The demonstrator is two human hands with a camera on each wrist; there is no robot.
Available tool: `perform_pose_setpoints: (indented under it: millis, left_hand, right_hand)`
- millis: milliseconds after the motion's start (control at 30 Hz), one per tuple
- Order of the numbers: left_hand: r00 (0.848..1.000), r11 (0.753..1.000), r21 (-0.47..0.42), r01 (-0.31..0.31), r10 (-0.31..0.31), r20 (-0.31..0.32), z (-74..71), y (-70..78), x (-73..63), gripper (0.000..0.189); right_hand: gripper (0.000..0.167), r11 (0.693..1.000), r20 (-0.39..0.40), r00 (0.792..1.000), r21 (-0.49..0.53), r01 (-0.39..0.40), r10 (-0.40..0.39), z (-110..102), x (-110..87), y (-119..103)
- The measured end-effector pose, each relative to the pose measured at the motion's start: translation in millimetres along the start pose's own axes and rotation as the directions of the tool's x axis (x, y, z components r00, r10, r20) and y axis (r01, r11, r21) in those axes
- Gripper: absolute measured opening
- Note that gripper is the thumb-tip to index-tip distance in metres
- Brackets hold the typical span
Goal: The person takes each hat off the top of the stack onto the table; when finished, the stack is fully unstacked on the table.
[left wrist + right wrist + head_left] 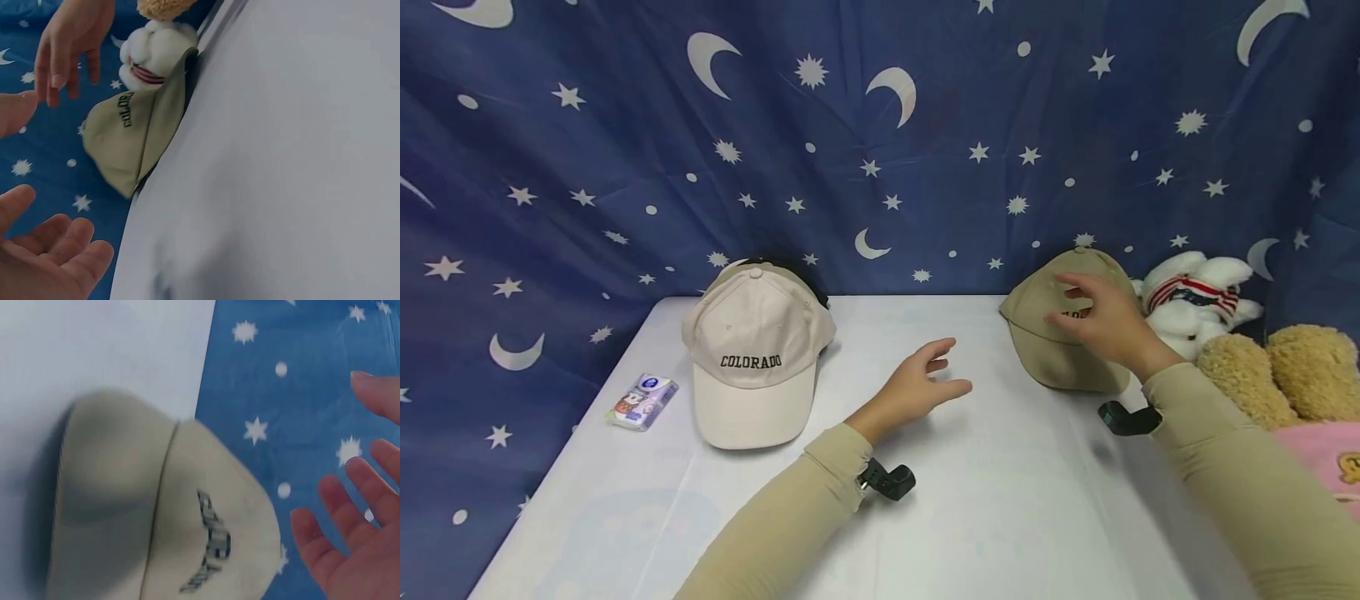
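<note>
A khaki baseball cap (1037,321) with dark lettering sits at the back right of the white table. In front of it in the head view my right hand (1101,321) hovers with fingers spread, holding nothing; the right wrist view shows a gap between the fingers and the cap (206,512). My left hand (917,387) is over the middle of the table, thumb and fingers apart and nothing between them. To its left lies a cream cap (756,333) marked COLORADO, with something dark partly hidden behind its crown.
On the left of the table (985,500) lies a small purple-and-white packet (642,402). At the right are a white plush toy (1195,300) in a striped garment and a tan fluffy plush (1311,371) with pink cloth (1322,454). Behind hangs a blue star-patterned curtain (955,108).
</note>
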State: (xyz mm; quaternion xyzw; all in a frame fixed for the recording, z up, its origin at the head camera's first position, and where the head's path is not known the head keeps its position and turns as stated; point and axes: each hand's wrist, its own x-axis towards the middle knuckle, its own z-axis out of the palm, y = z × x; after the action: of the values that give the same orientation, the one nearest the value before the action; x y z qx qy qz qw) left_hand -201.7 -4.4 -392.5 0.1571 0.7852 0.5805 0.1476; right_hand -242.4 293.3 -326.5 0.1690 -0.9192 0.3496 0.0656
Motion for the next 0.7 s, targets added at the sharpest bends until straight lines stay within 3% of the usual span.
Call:
perform_pose_setpoints:
  millis: [200, 433, 700]
  left_hand:
    - [0.999, 1.0, -0.007, -0.017, 0.017, -0.035, -29.2, -7.3, -32.5, 0.071]
    - [0.996, 0.999, 0.004, -0.035, 0.035, -0.087, -60.6, -12.5, -68.1, 0.071]
    - [0.983, 0.999, 0.005, -0.036, 0.036, -0.178, -93.9, -19.6, -101.0, 0.073]
  right_hand:
    - [0.061, 0.997, -0.003, 0.998, 0.031, 0.064, -0.064, 25, -2.1, -12]
    - [0.062, 0.995, 0.082, 0.995, 0.086, 0.043, -0.05, 62, -1.3, -24]
    - [0.062, 0.988, 0.137, 0.986, 0.138, 0.071, -0.09, 102, 9.1, -42]
